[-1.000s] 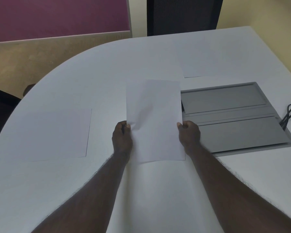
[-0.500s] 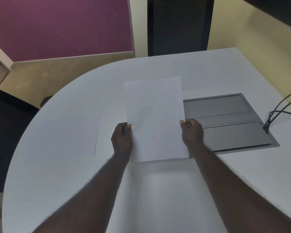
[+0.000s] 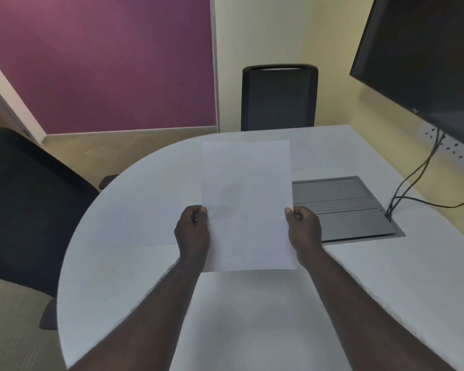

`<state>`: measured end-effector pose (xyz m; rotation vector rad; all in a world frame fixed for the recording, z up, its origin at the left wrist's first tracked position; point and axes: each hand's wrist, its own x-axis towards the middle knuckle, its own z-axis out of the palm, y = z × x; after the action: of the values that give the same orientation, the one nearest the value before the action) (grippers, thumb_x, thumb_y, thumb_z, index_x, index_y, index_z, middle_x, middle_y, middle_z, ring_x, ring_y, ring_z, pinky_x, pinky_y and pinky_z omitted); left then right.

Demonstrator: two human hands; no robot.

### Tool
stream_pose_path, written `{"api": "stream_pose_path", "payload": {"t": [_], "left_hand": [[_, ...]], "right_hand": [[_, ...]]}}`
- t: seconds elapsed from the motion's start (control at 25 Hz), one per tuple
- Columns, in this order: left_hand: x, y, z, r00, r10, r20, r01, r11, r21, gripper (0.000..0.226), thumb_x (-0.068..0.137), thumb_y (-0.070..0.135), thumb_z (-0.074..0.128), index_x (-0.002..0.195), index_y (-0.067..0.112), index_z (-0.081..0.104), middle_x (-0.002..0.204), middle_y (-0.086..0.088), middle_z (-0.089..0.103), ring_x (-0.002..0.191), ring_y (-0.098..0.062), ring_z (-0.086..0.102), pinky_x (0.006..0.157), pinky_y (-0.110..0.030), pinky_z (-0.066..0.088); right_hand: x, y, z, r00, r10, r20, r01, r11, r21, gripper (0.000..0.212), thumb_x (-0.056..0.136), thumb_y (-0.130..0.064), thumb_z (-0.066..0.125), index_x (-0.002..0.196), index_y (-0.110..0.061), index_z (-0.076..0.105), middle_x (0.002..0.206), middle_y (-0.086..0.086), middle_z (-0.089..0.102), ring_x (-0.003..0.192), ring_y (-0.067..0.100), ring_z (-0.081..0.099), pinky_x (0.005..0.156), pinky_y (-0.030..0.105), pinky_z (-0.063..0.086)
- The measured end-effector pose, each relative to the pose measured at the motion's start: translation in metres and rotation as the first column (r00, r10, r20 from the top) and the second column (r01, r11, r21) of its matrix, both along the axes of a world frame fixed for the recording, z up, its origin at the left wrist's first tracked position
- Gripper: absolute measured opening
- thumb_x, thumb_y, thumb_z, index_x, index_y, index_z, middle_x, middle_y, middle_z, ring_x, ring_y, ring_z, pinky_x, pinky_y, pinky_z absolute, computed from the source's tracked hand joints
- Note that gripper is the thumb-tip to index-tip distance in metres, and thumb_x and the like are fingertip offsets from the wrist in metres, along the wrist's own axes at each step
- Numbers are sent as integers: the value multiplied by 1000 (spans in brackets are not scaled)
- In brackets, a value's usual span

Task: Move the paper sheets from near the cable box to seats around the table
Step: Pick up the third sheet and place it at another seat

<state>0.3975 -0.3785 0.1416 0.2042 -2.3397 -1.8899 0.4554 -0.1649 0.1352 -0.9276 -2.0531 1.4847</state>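
- The white table with a rounded end point(image 3: 134, 290) fills the lower frame; its straight far edge meets a pale yellow wall.
- A dark wall-mounted screen point(image 3: 426, 62) hangs above the table's right edge, with black cables point(image 3: 413, 178) dropping from it to the table.
- One black office chair point(image 3: 24, 210) sits at the rounded left edge, and another black mesh-backed chair point(image 3: 279, 100) stands at the far edge.
- The grey rectangular cable box lid point(image 3: 348, 210) is set flush in the table toward its right side.
- A plain white paper sheet point(image 3: 247, 204) is held upright above the table's middle, between the two hands, its right edge overlapping the cable box.
- Another white sheet lying flat point(image 3: 145, 226) rests on the table toward the left chair, just beside the left hand.
- The left hand point(image 3: 192, 231) pinches the held sheet's left edge, thumb on the front.
- The right hand point(image 3: 304, 231) pinches the right edge likewise, level with the left.
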Motion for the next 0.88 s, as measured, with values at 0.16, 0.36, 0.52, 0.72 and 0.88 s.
{"api": "stream_pose_path", "payload": {"t": [0.16, 0.36, 0.52, 0.72, 0.88], "left_hand": [[52, -27, 34, 996, -2, -88, 4, 1000, 24, 12, 94, 28, 53, 86, 29, 63, 84, 16, 63, 79, -3, 58, 68, -25, 43], [109, -51, 81, 984, -28, -175, 35, 999, 35, 14, 93, 28, 53, 82, 32, 61, 84, 15, 63, 80, -4, 59, 68, -26, 46], [145, -50, 114, 980, -40, -196, 58, 995, 85, 15, 92, 28, 53, 80, 31, 60, 83, 13, 63, 78, -8, 59, 67, -26, 45], [180, -32, 134, 965, -83, -250, 107, 991, 83, 14, 93, 27, 52, 89, 22, 64, 87, 7, 65, 83, -14, 61, 72, -29, 48], [215, -6, 138, 956, -123, -266, 147, 986, 73, 15, 92, 27, 51, 90, 20, 64, 88, 4, 66, 85, -16, 60, 75, -31, 48]], "right_hand": [[50, -34, 37, 998, -27, -55, 27, 1000, -5, 19, 94, -25, 60, 89, -7, 66, 72, -2, 55, 71, 17, 48, 71, 29, 39], [110, -56, 88, 991, -81, -111, 84, 996, 23, 23, 94, -29, 59, 96, -7, 67, 81, 0, 60, 77, 19, 54, 73, 29, 42], [152, -57, 123, 986, -83, -146, 86, 996, 19, 27, 94, -30, 57, 99, -6, 67, 87, 3, 65, 80, 20, 57, 76, 34, 48], [199, -41, 147, 978, -96, -185, 103, 994, 32, 20, 94, -29, 57, 88, -11, 63, 85, 2, 62, 78, 20, 55, 74, 34, 46], [244, -19, 155, 976, -124, -180, 135, 990, 50, 21, 95, -29, 56, 88, -10, 63, 83, 4, 62, 78, 22, 55, 76, 39, 50]]}}
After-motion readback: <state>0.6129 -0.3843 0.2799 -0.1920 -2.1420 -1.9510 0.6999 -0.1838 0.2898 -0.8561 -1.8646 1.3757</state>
